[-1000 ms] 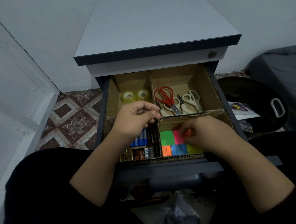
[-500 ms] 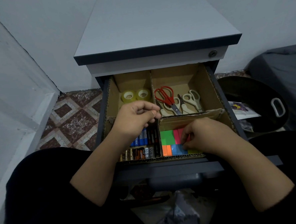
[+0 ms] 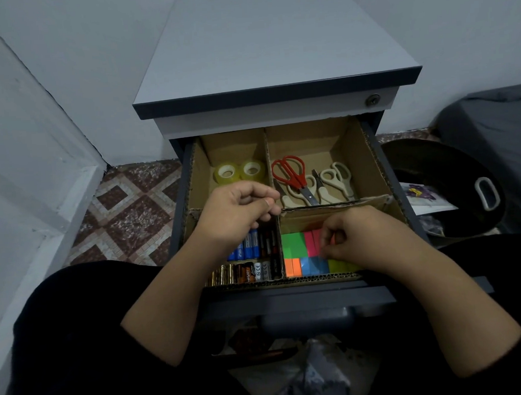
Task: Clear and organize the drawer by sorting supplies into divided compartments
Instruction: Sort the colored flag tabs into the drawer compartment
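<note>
Since a second ago my right hand [image 3: 357, 237] has slid left over the sticky notes [image 3: 299, 250] in the drawer [image 3: 293, 299], hiding the orange pad it was at; its fingers curl down onto the pink pads, though I cannot tell if they pinch one. My left hand [image 3: 239, 212] has barely moved, loosely curled above the batteries [image 3: 250, 259], holding nothing I can see. Of the 4 cardboard compartments, the back left holds 2 tape rolls [image 3: 239, 171], the back right the scissors [image 3: 310, 180], the front left batteries, the front right sticky notes.
</note>
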A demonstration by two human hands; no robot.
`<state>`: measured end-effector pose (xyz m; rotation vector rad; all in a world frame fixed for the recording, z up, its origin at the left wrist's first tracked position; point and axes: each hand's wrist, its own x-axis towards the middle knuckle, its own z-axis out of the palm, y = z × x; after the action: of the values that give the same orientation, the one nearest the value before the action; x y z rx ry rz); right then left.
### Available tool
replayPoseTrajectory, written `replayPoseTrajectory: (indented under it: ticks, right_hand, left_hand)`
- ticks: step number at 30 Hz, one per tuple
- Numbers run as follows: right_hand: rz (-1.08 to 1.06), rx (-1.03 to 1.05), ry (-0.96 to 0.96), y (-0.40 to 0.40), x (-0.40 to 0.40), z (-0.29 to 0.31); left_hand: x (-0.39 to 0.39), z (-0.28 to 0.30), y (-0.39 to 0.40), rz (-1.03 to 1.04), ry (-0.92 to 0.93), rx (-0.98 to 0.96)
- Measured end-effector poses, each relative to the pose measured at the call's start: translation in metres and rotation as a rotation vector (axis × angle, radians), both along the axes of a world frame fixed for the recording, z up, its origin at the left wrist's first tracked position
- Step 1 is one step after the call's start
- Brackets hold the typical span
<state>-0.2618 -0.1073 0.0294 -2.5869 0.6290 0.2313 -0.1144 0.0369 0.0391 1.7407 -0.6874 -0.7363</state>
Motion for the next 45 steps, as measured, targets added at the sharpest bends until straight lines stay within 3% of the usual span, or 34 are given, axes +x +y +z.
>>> replayPoseTrajectory:
  ticks: [3, 6, 8, 12, 17, 21, 29, 45]
  right_hand:
    - [-0.022, 0.166, -0.036, -0.001, -0.006, 0.008]
    - [-0.009, 0.397, -0.016, 0.004, -0.011, 0.017]
    - [0.068, 0.456, 0.057, 0.01, -0.014, 0.021]
    - [0.205, 0.434, 0.195, 0.023, -0.015, 0.027]
    - [0.298, 0.31, 0.248, 0.034, -0.016, 0.03]
    - [0.335, 0.24, 0.214, 0.038, -0.013, 0.03]
    - [0.32, 0.243, 0.129, 0.033, -0.016, 0.03]
    - [0.271, 0.139, 0.005, 0.029, -0.013, 0.035]
  left_hand:
    - [0.0, 0.01, 0.005, -0.084, -0.079, 0.135]
    - [-0.001, 0.024, 0.015, -0.295, -0.315, 0.367]
    - [-0.005, 0.032, 0.021, -0.452, -0.333, 0.489]
    - [-0.014, 0.036, 0.026, -0.713, -0.334, 0.687]
    - [-0.027, 0.035, 0.025, -0.848, -0.43, 0.859]
    - [-0.032, 0.03, 0.022, -0.867, -0.414, 0.849]
    - [-0.029, 0.027, 0.022, -0.877, -0.57, 0.726]
    - [-0.018, 0.023, 0.022, -0.762, -0.52, 0.636]
